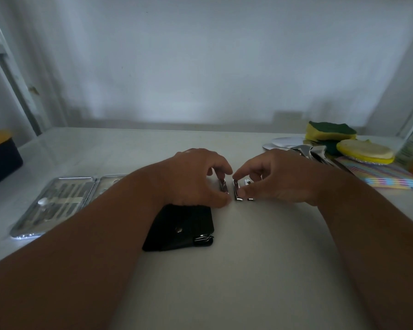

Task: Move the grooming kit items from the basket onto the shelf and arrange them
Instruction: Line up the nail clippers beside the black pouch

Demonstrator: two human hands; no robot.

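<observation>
Hidden: I see my left forearm cover the right half of the open metal manicure case [55,203]; the tools inside are dark and hard to tell apart. A dark box with a yellow top [0,158] is cut off at the left edge.
Left hand: my left hand [196,177] pinches a small nail clipper [224,186] between curled fingers and thumb, mid-shelf.
Right hand: my right hand [274,175] pinches a second nail clipper [237,190]; a third clipper [248,189] lies just right of it, under the fingers.
Pouch: a black snap pouch [181,228] lies near me, below the left hand, with a metal piece showing at its right corner.
Surface: a white shelf [248,258], dimly lit, with a white wall [200,67] behind.
Far right: yellow-green sponges [329,132], a yellow round pad [365,151], a striped cloth [382,177], shiny metal items I cannot identify.
</observation>
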